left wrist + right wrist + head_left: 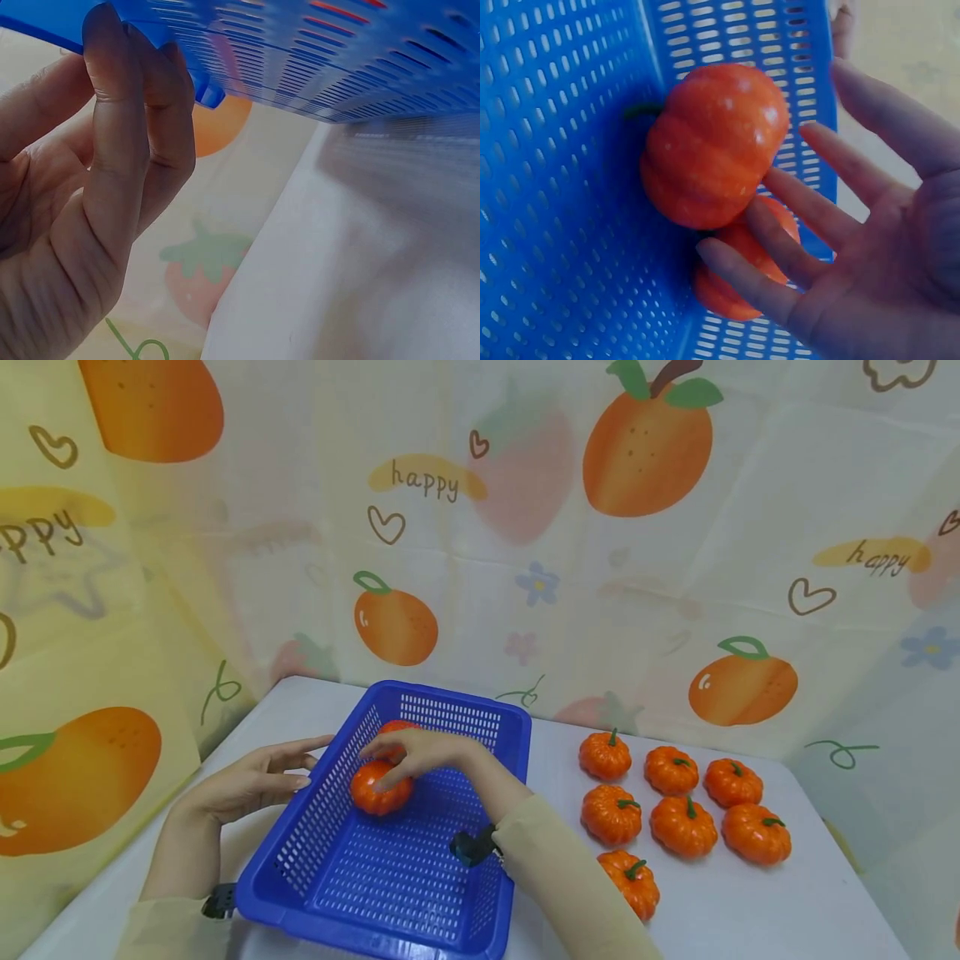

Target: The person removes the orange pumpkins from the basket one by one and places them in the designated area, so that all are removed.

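Observation:
In the head view a blue perforated plastic basket (405,885) sits on the white table. Two small orange toy pumpkins lie inside, by its left wall. My right hand (423,753) reaches over the nearer pumpkin (382,797) and partly covers the farther pumpkin (397,727). From the right wrist view, the fingers of that hand are spread beside the pumpkins, not curled round either; the larger-looking pumpkin (716,146) shows a green stem. Outside the basket, my left hand (243,781) holds its fingertips at the left rim; the left wrist view shows these fingers (116,142) against the rim's underside.
Several more orange pumpkins (684,827) with green stems stand in loose rows on the table (735,902), right of the basket. A fruit-printed cloth (480,593) hangs behind the table and along its left side.

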`<state>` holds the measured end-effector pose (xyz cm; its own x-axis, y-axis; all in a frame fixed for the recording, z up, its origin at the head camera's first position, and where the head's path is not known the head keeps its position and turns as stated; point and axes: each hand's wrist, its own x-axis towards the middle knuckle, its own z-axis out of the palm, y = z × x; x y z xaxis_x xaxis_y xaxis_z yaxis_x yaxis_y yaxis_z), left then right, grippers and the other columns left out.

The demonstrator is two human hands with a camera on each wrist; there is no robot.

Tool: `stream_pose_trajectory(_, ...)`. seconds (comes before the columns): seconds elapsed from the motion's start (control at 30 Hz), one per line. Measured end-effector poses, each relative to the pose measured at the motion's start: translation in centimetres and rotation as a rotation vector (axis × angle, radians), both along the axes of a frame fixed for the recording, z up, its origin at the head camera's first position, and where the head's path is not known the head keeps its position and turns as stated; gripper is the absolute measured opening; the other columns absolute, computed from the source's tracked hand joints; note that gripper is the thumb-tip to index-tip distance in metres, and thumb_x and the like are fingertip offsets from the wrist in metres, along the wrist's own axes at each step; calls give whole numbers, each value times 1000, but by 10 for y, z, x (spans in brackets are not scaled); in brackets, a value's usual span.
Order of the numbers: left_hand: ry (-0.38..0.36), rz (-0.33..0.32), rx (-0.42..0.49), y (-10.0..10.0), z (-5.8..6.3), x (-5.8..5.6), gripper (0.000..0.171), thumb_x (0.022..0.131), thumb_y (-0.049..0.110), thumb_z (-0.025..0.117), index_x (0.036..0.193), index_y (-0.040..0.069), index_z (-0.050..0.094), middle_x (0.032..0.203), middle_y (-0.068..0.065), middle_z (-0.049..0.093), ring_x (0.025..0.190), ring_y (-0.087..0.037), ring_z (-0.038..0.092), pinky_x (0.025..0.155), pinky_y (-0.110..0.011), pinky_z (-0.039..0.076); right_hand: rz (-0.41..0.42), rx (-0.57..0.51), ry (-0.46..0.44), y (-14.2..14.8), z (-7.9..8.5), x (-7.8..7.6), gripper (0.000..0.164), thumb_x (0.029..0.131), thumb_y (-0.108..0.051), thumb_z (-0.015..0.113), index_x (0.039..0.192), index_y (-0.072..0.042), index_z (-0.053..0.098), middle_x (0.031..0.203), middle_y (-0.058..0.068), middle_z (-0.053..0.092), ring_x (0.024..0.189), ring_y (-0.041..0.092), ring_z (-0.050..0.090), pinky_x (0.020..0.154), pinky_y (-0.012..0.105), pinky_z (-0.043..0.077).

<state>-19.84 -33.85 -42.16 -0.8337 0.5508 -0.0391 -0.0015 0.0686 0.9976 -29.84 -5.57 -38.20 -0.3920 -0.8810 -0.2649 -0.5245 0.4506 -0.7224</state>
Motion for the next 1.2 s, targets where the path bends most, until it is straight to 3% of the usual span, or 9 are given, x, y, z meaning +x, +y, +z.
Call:
stream_pose_trajectory(0.13,5,-3,1,0,0,0,59,101,2,44,156,8,24,115,-1,63,100,-11,70,92,-30,58,110,69,-7,1,-2,1,65,88,-29,71,148,-25,46,151,-1,45,139,17,42,114,32,41)
stream_pose_trajectory(0.23,9,-12,16,0,0,0,59,101,2,43,156,8,24,115,-1,63,99,-11,70,91,-31,59,141,129,-38,3,-4,3,68,85,-27,74,147,-29,46,150,-1,42,132,17,41,109,33,45)
stream_pose_trajectory(0.4,5,-23,43,0,1,0,59,101,0,42,156,7,23,115,-2,63,99,-12,70,90,-30,59,102,233,-106,6,-5,4,69,78,-20,82,137,-30,49,139,0,43,122,16,45,101,31,50)
stream_pose_trajectory(0.63,1,-32,50,1,0,0,59,101,0,41,157,8,24,116,-1,63,100,-11,69,92,-29,58,69,254,-172,7,-5,5,70,75,-7,82,133,-29,49,134,1,43,117,17,49,93,29,55)
stream_pose_trajectory(0.9,1,-31,46,-1,-1,0,59,101,0,41,157,9,23,116,0,64,101,-11,69,92,-29,58,81,251,-118,8,-4,5,68,71,-8,84,126,-26,47,130,2,41,116,17,45,88,25,54)
stream_pose_trajectory(1.2,-5,-17,34,1,1,1,59,101,1,42,157,9,24,115,0,64,100,-11,69,91,-29,58,66,264,-144,11,-1,6,74,69,-13,85,131,-31,47,133,1,42,116,17,46,90,27,54)
